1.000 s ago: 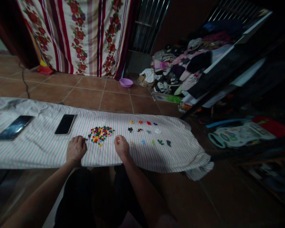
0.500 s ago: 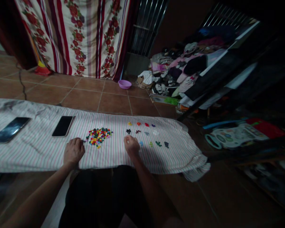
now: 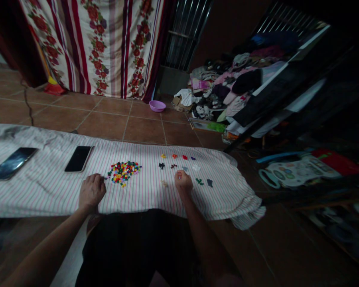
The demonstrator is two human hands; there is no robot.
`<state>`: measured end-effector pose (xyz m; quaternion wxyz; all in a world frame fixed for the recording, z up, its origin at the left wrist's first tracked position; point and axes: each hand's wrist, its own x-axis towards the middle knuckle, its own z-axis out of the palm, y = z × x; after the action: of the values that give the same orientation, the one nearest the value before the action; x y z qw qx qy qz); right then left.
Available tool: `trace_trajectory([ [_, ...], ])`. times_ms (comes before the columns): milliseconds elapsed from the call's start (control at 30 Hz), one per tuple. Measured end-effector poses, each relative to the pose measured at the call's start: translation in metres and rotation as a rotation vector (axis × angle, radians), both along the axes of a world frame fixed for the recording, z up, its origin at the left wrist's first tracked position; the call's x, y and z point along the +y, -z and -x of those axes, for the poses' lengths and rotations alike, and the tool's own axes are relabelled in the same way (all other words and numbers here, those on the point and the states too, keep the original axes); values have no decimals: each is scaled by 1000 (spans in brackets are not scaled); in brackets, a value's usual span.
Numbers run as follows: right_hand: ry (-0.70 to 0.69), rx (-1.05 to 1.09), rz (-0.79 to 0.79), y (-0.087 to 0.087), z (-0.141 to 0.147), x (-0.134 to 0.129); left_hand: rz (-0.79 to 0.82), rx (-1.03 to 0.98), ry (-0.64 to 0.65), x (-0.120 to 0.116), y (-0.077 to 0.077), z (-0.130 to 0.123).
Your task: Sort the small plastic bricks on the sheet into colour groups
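Note:
My left hand (image 3: 92,190) rests palm down on the striped cloth, fingers loosely lowered, beside a mixed heap of small coloured beads (image 3: 124,172). A dark piece lies by its fingertips. My right hand (image 3: 184,181) is closed in a pinch over the sorted groups; what it grips is too small to make out. Around it lie yellow pieces (image 3: 163,156), orange pieces (image 3: 174,156), red pieces (image 3: 184,157), black pieces (image 3: 161,166), white pieces (image 3: 196,168), dark green pieces (image 3: 199,181), grey pieces (image 3: 210,183) and beige pieces (image 3: 164,183). The hand hides the light blue and lime groups.
Two phones lie on the striped cloth (image 3: 48,183) at left: a near phone (image 3: 78,159) and a far-left phone (image 3: 12,164). Beyond are a purple bowl (image 3: 157,106) on the tiled floor, a heap of clothes (image 3: 224,85) and a toy panel (image 3: 302,171).
My right hand has moved right, from beside the black pieces to over the light blue and lime groups, uncovering the beige pieces. My left hand has hardly moved.

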<state>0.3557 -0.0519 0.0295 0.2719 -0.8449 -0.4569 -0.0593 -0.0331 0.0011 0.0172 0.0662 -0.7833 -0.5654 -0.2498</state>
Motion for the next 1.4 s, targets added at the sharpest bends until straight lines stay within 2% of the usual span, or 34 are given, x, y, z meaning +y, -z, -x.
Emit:
trace_trajectory([
  [200, 150, 49, 94, -10, -26, 4, 10, -24, 6, 0, -1, 0],
  [400, 187, 81, 216, -16, -54, 8, 14, 19, -3, 1, -3, -1],
  [633, 265, 91, 317, -20, -62, 11, -7, 30, -11, 0, -1, 0],
  [1000, 87, 31, 265, -15, -70, 14, 15, 4, -22, 0, 0, -1],
  [1400, 68, 39, 329, -15, -71, 14, 48, 10, -30, 1, -2, -1],
])
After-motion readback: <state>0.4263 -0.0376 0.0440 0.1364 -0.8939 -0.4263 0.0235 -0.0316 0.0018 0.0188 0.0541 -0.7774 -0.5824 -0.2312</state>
